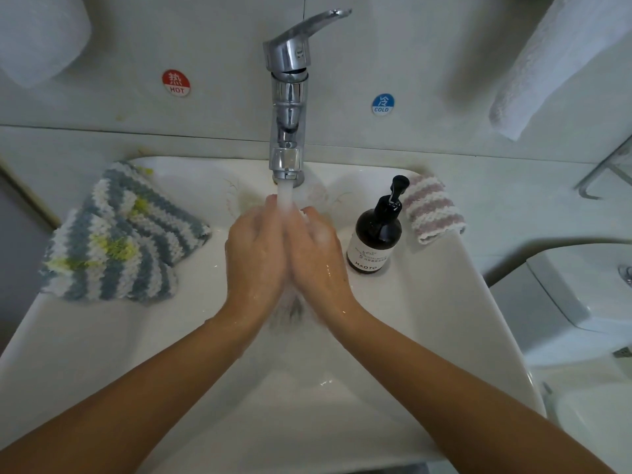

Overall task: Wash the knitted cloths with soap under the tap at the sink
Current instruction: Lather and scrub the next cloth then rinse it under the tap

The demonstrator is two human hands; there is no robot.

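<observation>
2 bare hands are meeting palm to palm under the running tap (289, 97), above the middle of the white sink (427, 319). the left hand (254, 254) and the right hand (316, 258) are pressing against each other with fingers fairly straight and pointing up toward the spout, and the stream of water (284, 196) is falling onto the fingertips. some white foam is showing at the right hand's fingertips; whether anything is lying between the palms i cannot tell, since the hands are hiding that gap. both hands and wrists are glistening wet. on the sink's left rim 2 knitted cloths (123, 234) in grey-blue and white stripes with yellow-green patches are lying flat, overlapping each other, well apart from the hands. on the back right corner of the rim 1 pink and white striped cloth (432, 210) is lying, partly hanging over the edge. just beside it, 1 dark soap bottle (376, 234) with a black pump is standing upright on the rim, near the right hand but not touching it. on the wall behind, 1 red hot sticker (176, 83) and 1 blue cold sticker (382, 104) are sitting on either side of the tap. 1 white towel (554, 63) is hanging at the upper right.
</observation>
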